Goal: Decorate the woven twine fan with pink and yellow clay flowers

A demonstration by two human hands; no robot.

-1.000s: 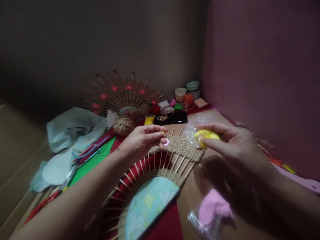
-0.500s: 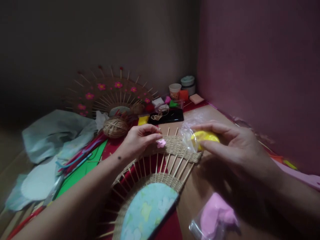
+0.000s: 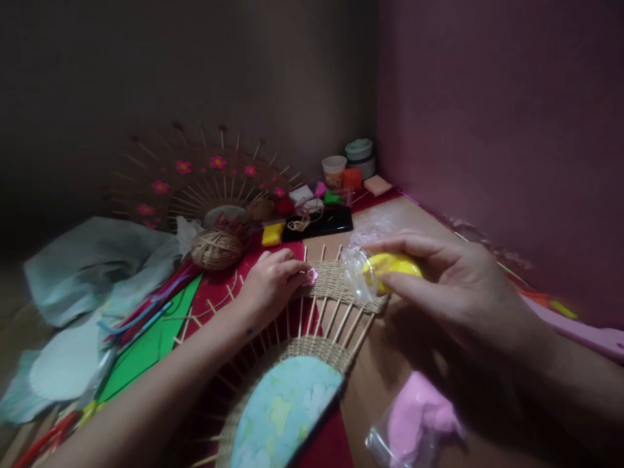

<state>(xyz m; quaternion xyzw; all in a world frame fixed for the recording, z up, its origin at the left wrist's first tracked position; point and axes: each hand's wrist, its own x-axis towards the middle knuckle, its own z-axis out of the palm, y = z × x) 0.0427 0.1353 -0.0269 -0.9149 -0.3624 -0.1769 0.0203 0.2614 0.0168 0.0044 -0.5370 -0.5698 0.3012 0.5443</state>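
Observation:
A woven fan of natural twine on thin sticks lies in front of me, with a blue patterned half-round centre. My left hand rests on its upper band, fingers pressed together at a small pink flower. Whether the fingers grip the flower or only touch it is hard to tell. Between thumb and fingers, my right hand holds yellow clay in a clear plastic wrapper, over the right end of the band. Pink clay in clear plastic lies nearer me on the table.
Behind stands a finished-looking fan with pink flowers. A twine ball, black phone, paper cup and clay packets sit at the back. Red-handled scissors, green sheet and pale cloth are on the left.
My left hand has lowered onto the woven band and turned, now partly covering the pink flower. My right hand still holds the yellow clay. The view has shifted slightly.

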